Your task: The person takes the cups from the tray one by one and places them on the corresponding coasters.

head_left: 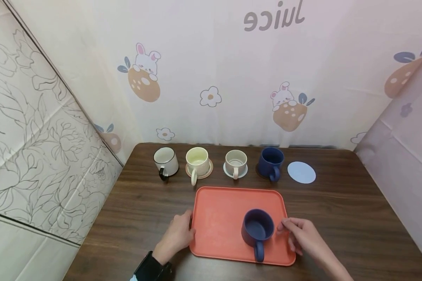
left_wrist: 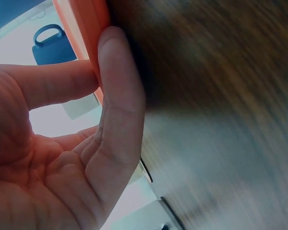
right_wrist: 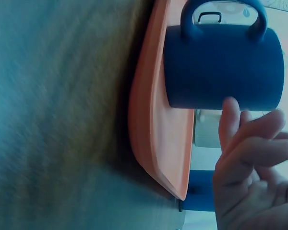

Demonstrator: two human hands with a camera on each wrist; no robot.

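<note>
A coral-red tray (head_left: 218, 222) lies on the wooden table, bearing a dark blue mug (head_left: 247, 234) near its right side. The mug is upright, its handle turned toward me. At the tray's left edge my left hand (head_left: 177, 234) pinches the rim; in the left wrist view the thumb lies on the inner side and a finger (left_wrist: 120, 91) on the outer side. My right hand (head_left: 307, 239) is over the tray's right edge, close beside the mug. In the right wrist view its fingers (right_wrist: 229, 122) are loosely bent and grip nothing; whether a fingertip touches the mug I cannot tell.
Behind the tray stand a white mug with a black handle (head_left: 166, 162), a pale yellow cup (head_left: 197, 164) on a coaster, a cream cup (head_left: 236, 162) on a white coaster and another blue mug (head_left: 270, 163). A light round coaster (head_left: 301, 172) lies to their right. Patterned curtains surround the table.
</note>
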